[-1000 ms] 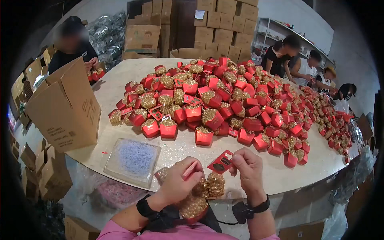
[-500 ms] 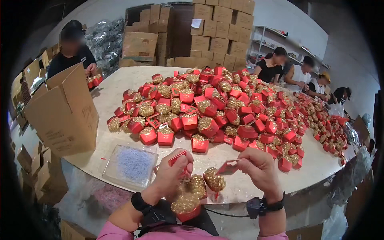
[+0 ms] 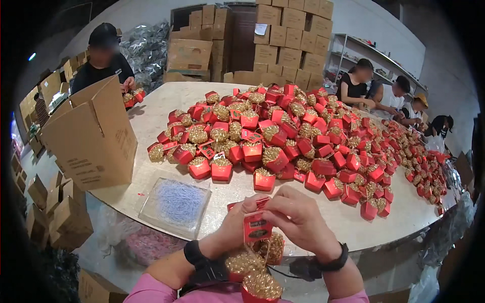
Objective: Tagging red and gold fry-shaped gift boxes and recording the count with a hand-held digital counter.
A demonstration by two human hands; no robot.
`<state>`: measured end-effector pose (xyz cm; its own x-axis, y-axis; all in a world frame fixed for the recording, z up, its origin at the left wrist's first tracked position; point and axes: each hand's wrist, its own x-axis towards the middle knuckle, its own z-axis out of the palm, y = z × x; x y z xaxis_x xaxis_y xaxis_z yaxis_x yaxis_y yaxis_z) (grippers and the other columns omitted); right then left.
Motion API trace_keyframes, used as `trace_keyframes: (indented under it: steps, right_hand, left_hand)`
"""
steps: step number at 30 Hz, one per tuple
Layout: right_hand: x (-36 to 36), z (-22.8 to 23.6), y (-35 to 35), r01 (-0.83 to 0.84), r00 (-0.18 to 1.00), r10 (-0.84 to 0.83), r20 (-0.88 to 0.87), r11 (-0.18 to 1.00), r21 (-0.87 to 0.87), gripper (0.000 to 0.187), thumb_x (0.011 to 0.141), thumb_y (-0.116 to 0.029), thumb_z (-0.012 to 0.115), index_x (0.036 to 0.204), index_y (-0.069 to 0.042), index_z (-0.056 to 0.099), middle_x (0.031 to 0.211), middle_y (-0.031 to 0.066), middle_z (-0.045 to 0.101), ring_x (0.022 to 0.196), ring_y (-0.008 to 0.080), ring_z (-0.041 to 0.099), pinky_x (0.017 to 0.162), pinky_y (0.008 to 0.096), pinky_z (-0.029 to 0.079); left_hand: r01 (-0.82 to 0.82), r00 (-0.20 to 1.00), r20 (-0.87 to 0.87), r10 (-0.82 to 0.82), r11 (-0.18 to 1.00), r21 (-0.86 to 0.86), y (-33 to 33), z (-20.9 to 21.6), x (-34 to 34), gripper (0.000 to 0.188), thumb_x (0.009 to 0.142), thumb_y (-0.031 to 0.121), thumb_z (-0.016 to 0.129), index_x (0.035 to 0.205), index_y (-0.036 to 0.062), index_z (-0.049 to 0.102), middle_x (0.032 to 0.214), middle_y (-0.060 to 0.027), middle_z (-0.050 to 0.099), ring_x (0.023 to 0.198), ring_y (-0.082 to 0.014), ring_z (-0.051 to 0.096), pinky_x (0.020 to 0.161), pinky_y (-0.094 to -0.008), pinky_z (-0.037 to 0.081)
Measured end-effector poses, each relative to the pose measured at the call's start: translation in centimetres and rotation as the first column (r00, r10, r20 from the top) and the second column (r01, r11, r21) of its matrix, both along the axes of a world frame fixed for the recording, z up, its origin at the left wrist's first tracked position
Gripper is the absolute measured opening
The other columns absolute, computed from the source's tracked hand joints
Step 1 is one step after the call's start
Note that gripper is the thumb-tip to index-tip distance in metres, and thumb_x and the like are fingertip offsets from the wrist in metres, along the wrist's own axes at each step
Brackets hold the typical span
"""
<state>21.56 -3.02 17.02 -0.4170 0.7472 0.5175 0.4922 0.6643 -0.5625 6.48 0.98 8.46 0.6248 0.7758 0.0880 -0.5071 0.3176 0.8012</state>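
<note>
Just over the table's near edge, my two hands meet at a red printed tag (image 3: 257, 228). My left hand (image 3: 228, 230) is closed around the tag's left side, with more red card showing at its fingertips. From the right, my right hand (image 3: 302, 222) pinches the tag's upper edge between thumb and fingers. Below hang several red ornaments with rough gold tops (image 3: 261, 287), on light strings running up to the tag. One gold-topped ornament (image 3: 273, 247) sits partly behind the strings. My left palm hides where the strings end.
A large heap of similar red-and-gold ornaments (image 3: 273, 159) covers the table (image 3: 156, 98). A shallow clear tray (image 3: 147, 204) holds thin pale-blue strands. At left stands an open cardboard box (image 3: 93, 146). Several people work around the table; stacked cartons (image 3: 290, 38) rise behind.
My right hand has moved left with its red tag and now meets my left hand. The hanging ornaments have shifted right and lower. The whole view has swung slightly.
</note>
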Motion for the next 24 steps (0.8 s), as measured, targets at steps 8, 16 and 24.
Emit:
trace_keyframes:
  steps: [8,16,24]
  right_hand:
    - [-0.6,-1.8,1.5,0.117,0.979,-0.161,0.126,0.946,0.301,0.015,0.067,-0.007,0.068,0.077,-0.005,0.057,0.069,0.0079,0.046,0.066,0.0243,0.047,0.056,0.0332,0.038]
    - [-1.3,-3.5,1.6,0.218,0.962,-0.256,0.100,0.932,0.289,0.021,0.069,-0.004,0.064,0.087,-0.002,0.054,0.077,0.0120,0.049,0.072,0.0281,0.049,0.061,0.0358,0.040]
    - [-1.6,-2.9,1.5,-0.072,0.945,-0.005,0.327,0.973,0.221,0.063,0.064,-0.018,0.066,0.117,0.003,0.039,0.113,0.0195,0.044,0.101,0.0344,0.046,0.084,0.0405,0.039]
  left_hand:
    - [0.082,0.984,0.152,-0.088,0.996,0.046,-0.6,0.0,-0.6,0.070,0.079,0.061,0.040,0.114,0.0005,0.043,0.109,-0.0088,0.052,0.099,-0.0195,0.053,0.087,-0.0347,0.042]
    - [0.005,0.993,-0.117,-0.006,1.000,-0.005,-0.3,0.1,-0.9,0.023,0.083,0.012,0.052,0.104,0.0028,0.051,0.093,-0.0043,0.056,0.084,-0.0111,0.054,0.073,-0.0256,0.045]
    - [0.015,0.992,0.125,0.011,0.978,-0.207,-0.4,0.0,-1.1,0.025,0.076,0.002,0.049,0.101,0.0016,0.051,0.095,-0.0069,0.056,0.091,-0.0160,0.055,0.077,-0.0292,0.045]
